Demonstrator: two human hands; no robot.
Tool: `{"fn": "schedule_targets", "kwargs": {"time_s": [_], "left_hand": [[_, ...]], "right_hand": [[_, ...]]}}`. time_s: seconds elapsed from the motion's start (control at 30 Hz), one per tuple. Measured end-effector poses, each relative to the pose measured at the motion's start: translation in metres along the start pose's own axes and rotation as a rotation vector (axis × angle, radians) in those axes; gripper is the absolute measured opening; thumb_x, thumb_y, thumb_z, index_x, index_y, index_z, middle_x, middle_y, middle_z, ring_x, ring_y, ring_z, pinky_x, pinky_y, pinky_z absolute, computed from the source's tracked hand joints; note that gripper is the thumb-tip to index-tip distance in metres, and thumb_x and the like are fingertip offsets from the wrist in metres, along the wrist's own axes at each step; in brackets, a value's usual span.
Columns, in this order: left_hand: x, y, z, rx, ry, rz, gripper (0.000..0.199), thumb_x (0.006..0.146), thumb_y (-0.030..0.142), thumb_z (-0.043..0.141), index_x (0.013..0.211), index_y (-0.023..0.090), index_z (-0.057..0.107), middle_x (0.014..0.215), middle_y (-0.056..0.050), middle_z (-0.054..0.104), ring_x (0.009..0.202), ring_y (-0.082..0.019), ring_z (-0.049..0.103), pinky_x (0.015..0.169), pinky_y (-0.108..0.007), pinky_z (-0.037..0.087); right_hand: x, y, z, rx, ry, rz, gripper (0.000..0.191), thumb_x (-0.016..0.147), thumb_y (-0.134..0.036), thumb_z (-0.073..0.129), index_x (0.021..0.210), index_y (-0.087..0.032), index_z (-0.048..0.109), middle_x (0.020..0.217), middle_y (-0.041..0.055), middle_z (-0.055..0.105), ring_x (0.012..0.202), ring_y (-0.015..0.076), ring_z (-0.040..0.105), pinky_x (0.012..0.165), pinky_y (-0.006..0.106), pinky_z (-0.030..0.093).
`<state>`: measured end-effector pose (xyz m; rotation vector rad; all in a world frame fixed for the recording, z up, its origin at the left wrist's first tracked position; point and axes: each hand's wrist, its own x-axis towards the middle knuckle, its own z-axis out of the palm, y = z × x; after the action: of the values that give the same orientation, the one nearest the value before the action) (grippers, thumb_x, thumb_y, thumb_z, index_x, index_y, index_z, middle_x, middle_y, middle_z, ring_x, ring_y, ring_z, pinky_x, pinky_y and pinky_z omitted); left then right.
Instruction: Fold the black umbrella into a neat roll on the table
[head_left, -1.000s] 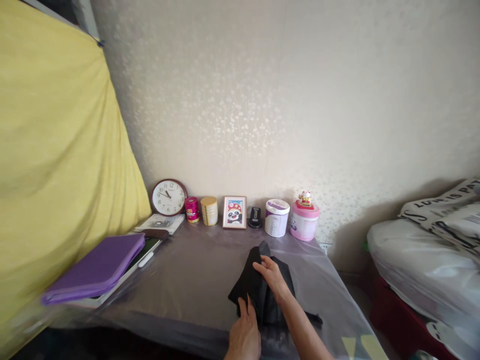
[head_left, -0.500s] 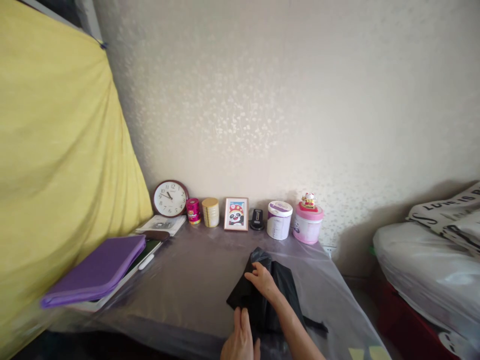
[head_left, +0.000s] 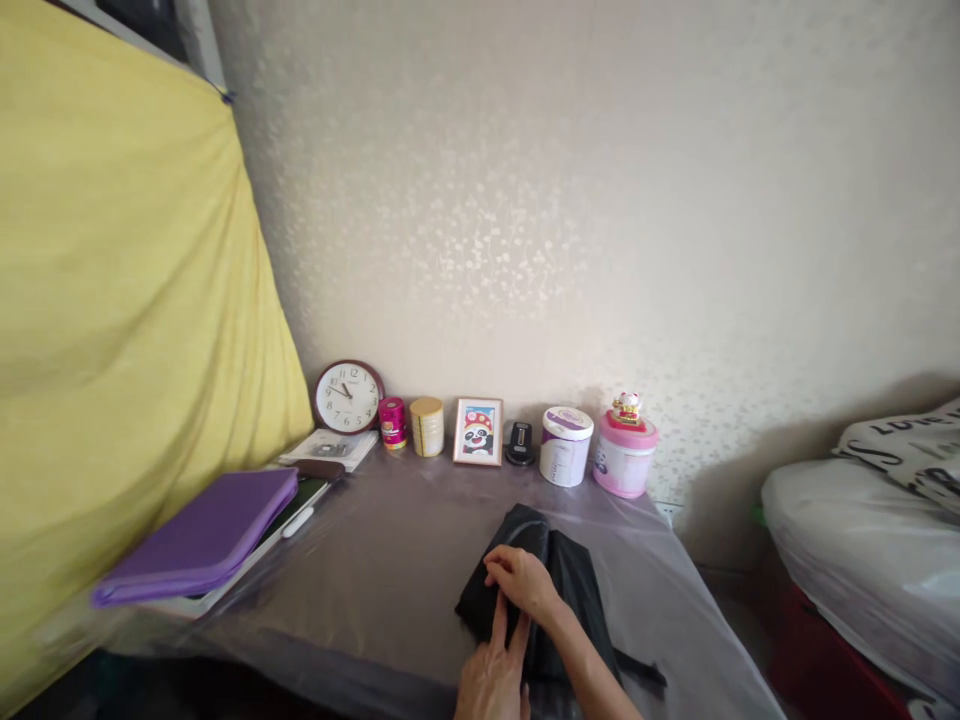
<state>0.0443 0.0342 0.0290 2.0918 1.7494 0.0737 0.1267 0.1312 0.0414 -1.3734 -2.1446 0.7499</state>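
Observation:
A black cloth item [head_left: 577,590] lies folded on the table, with a thin black strap [head_left: 639,668] trailing out at its lower right. My right hand [head_left: 521,582] reaches in from the lower right and lies across the top of the item, its fingers curled onto a fold. My left hand [head_left: 491,680] comes up from the bottom edge, with its extended fingers against the near side of the cloth. The table [head_left: 375,570] under them is covered by a clear plastic sheet.
A wall clock [head_left: 348,397], several containers, a framed panda picture [head_left: 478,432] and a lucky-cat figurine [head_left: 627,408] line the back edge. A purple zip folder [head_left: 199,537] lies at left, beside a yellow cloth [head_left: 127,300]. Plastic-wrapped bedding [head_left: 862,550] sits at right.
My right hand has moved down and left over the cloth, and my left fingers have risen against it. The whole scene has drifted slightly right and down in view.

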Motion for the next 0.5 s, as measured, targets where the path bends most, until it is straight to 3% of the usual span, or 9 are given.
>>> {"fn": "schedule_targets", "kwargs": {"time_s": [0.13, 0.27, 0.5], "left_hand": [[0.007, 0.001, 0.003, 0.021, -0.043, -0.081, 0.080, 0.067, 0.000, 0.042, 0.137, 0.027, 0.013, 0.146, -0.012, 0.009, 0.096, -0.026, 0.059, 0.080, -0.037, 0.049], [0.021, -0.001, 0.017, 0.046, -0.070, -0.138, 0.076, 0.070, -0.002, 0.035, 0.136, 0.029, 0.013, 0.145, -0.009, 0.013, 0.092, -0.026, 0.061, 0.077, -0.037, 0.051], [0.034, 0.000, 0.045, 0.037, 0.115, -0.294, 0.071, 0.073, -0.003, 0.028, 0.130, 0.038, 0.015, 0.142, -0.004, 0.020, 0.073, -0.019, 0.065, 0.064, -0.030, 0.054]], "right_hand": [[-0.017, -0.003, -0.001, -0.029, -0.017, -0.197, 0.028, 0.085, -0.030, 0.040, 0.075, -0.023, 0.065, 0.074, -0.0019, 0.069, 0.072, 0.0127, 0.060, 0.068, 0.022, 0.040], [-0.027, 0.005, 0.000, -0.020, 0.013, -0.352, 0.037, 0.089, -0.035, 0.035, 0.069, -0.019, 0.063, 0.076, 0.0020, 0.066, 0.084, 0.0136, 0.058, 0.077, 0.023, 0.041], [0.004, 0.035, -0.004, -0.181, 0.024, -0.416, 0.034, 0.091, -0.029, 0.033, 0.083, -0.020, 0.065, 0.083, 0.0027, 0.067, 0.104, 0.0160, 0.052, 0.099, 0.032, 0.027]]}}
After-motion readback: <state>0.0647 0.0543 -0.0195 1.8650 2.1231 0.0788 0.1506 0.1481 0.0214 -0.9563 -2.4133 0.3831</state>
